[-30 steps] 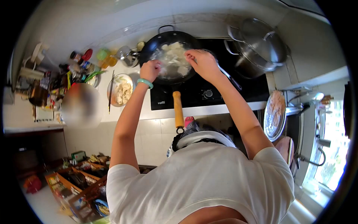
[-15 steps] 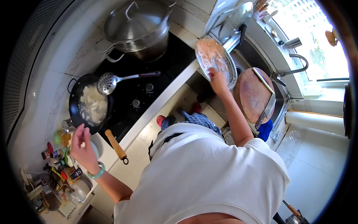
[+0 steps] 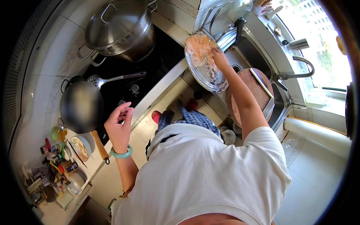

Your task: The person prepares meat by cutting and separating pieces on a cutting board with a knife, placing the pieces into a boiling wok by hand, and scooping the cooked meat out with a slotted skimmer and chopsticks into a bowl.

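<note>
My right hand (image 3: 219,60) is over the oval glass-like plate (image 3: 214,89), its fingers closed down on the pale pink raw slices (image 3: 197,47), which look like fish or meat; the fingertips are partly hidden. My left hand (image 3: 119,122), with a green bangle on the wrist, hovers near the stove's front edge, fingers curled in towards the thumb, holding nothing visible. Left of it sits a dark wok (image 3: 67,107) with a wooden handle (image 3: 99,145); its pale contents are blurred. A slotted skimmer (image 3: 116,78) lies across the stove, its head by the wok's rim.
A large lidded steel pot (image 3: 125,41) stands at the back of the stove (image 3: 159,56). Over the sink (image 3: 262,56) rests a round cutting board (image 3: 240,108) with a knife (image 3: 268,108). A bowl (image 3: 80,147) with chopsticks and several jars (image 3: 56,157) crowd the left counter.
My left hand has moved right, away from the wok, and its fingers have curled. My right hand has moved further up onto the slices. The view has shifted, and the wok contents are now blurred.
</note>
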The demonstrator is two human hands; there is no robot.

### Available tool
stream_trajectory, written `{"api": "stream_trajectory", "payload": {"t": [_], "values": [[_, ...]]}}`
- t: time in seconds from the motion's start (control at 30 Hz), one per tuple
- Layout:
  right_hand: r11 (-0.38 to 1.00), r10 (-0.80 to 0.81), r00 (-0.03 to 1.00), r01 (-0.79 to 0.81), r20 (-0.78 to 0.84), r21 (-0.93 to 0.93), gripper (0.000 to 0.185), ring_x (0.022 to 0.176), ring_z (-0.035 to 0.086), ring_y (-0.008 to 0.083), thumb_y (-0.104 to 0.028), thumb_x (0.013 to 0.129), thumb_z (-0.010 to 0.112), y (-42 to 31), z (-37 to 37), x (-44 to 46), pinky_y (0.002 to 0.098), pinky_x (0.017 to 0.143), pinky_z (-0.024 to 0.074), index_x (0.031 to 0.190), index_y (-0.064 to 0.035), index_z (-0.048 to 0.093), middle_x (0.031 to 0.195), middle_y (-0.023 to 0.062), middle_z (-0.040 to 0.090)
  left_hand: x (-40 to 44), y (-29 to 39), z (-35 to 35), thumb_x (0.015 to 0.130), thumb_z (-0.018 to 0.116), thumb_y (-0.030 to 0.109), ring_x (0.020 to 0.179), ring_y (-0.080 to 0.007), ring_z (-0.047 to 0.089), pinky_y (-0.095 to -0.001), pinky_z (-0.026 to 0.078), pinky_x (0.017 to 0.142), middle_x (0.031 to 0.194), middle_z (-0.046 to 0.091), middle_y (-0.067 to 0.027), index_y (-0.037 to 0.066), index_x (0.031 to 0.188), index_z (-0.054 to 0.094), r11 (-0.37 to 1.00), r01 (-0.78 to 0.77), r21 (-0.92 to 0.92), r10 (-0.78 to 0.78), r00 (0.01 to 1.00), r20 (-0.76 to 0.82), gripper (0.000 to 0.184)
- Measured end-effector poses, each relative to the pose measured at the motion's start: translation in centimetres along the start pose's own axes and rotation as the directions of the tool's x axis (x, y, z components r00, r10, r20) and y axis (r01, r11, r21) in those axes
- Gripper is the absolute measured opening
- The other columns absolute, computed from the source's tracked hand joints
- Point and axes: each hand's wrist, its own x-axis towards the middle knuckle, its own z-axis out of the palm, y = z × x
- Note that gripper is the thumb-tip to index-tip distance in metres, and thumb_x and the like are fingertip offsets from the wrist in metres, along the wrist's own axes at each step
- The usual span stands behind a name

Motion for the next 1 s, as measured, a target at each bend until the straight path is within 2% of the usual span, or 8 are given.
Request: {"api": "stream_trajectory", "payload": {"t": [0.13, 0.27, 0.43, 0.53, 0.7, 0.8, 0.93, 1.0], "values": [[0.999, -0.017, 1.000, 0.016, 0.026, 0.035, 0.021, 0.096, 0.057, 0.0340, -0.004, 0.074, 0.064, 1.3, 0.5, 0.8, 0.0401, 0.081, 0.0463, 0.094, -0.0025, 0.060, 0.102, 0.0146, 0.060, -0.2, -0.2, 1.5, 0.081, 0.064, 0.004, 0.069, -0.0102, 0.060, -0.0211, 0.047, 0.062, 0.081, 0.067, -0.0068, 0.002, 0.099, 0.065, 1.000, 0.004, -0.001, -0.004, 1.000, 0.022, 0.019], [0.999, -0.036, 0.999, 0.036, -0.006, 0.039, 0.021, 0.096, 0.057, 0.0311, -0.003, 0.070, 0.064, 0.4, -0.4, 0.7, 0.0384, 0.081, 0.0466, 0.091, -0.0047, 0.063, 0.099, 0.0126, 0.060, -0.1, -0.3, 2.7, 0.080, 0.065, 0.005, 0.068, -0.0105, 0.060, -0.0214, 0.047, 0.060, 0.079, 0.067, -0.0070, 0.002, 0.099, 0.066, 1.000, -0.001, 0.012, 0.001, 1.000, 0.025, 0.019], [0.985, -0.169, 0.985, 0.170, -0.034, 0.038, 0.007, 0.093, 0.055, 0.0302, -0.004, 0.074, 0.060, 1.8, 0.8, 1.6, 0.0375, 0.078, 0.0451, 0.081, -0.0055, 0.060, 0.088, 0.0107, 0.058, 0.5, -0.2, 4.1, 0.080, 0.065, 0.005, 0.067, -0.0106, 0.060, -0.0215, 0.047, 0.060, 0.079, 0.067, -0.0069, 0.003, 0.099, 0.066, 1.000, -0.013, 0.011, 0.013, 0.999, 0.042, 0.019], [0.947, -0.320, 0.946, 0.318, 0.046, 0.044, 0.015, 0.091, 0.056, 0.0302, -0.004, 0.071, 0.064, 1.7, -0.9, 1.7, 0.0381, 0.077, 0.0450, 0.085, -0.0042, 0.057, 0.090, 0.0107, 0.059, 0.8, 0.2, 5.0, 0.080, 0.065, 0.004, 0.066, -0.0108, 0.060, -0.0216, 0.047, 0.060, 0.079, 0.067, -0.0068, 0.004, 0.098, 0.066, 0.999, -0.033, 0.018, 0.032, 0.998, 0.062, 0.019], [0.943, -0.307, 0.951, 0.298, 0.039, 0.149, 0.009, 0.087, 0.057, 0.0287, -0.006, 0.076, 0.062, 1.8, -3.2, 0.1, 0.0376, 0.077, 0.0440, 0.083, -0.0048, 0.057, 0.084, 0.0094, 0.061, 1.4, 1.4, 7.4, 0.078, 0.066, 0.003, 0.066, -0.0110, 0.061, -0.0216, 0.047, 0.059, 0.079, 0.067, -0.0076, 0.004, 0.096, 0.067, 0.999, -0.032, 0.032, 0.028, 0.994, 0.110, 0.018], [0.930, -0.302, 0.953, 0.289, 0.026, 0.227, 0.008, 0.083, 0.057, 0.0277, -0.007, 0.077, 0.061, 1.5, -4.8, -0.8, 0.0375, 0.076, 0.0436, 0.083, -0.0054, 0.056, 0.079, 0.0086, 0.061, 2.1, 1.6, 9.5, 0.079, 0.066, 0.004, 0.066, -0.0111, 0.061, -0.0213, 0.047, 0.058, 0.079, 0.067, -0.0093, 0.004, 0.095, 0.067, 0.996, -0.085, -0.003, 0.084, 0.980, 0.182, 0.016], [0.923, -0.301, 0.954, 0.294, -0.009, 0.248, 0.008, 0.080, 0.058, 0.0265, -0.006, 0.077, 0.061, 0.4, -7.3, -2.2, 0.0369, 0.075, 0.0439, 0.083, -0.0062, 0.056, 0.076, 0.0078, 0.061, 3.8, 2.1, 13.3, 0.079, 0.066, 0.004, 0.068, -0.0111, 0.062, -0.0221, 0.048, 0.059, 0.080, 0.067, -0.0094, 0.003, 0.095, 0.067, 0.998, -0.036, -0.058, 0.053, 0.944, 0.326, 0.016], [0.929, -0.290, 0.957, 0.282, -0.003, 0.242, 0.009, 0.079, 0.059, 0.0266, -0.006, 0.077, 0.061, 0.2, -7.7, -2.7, 0.0370, 0.075, 0.0444, 0.084, -0.0063, 0.056, 0.077, 0.0076, 0.062, 5.1, 0.7, 16.4, 0.078, 0.067, 0.006, 0.070, -0.0135, 0.064, -0.0242, 0.050, 0.064, 0.080, 0.067, -0.0093, 0.003, 0.096, 0.066, 0.984, -0.133, -0.123, 0.172, 0.901, 0.399, 0.019]]}}
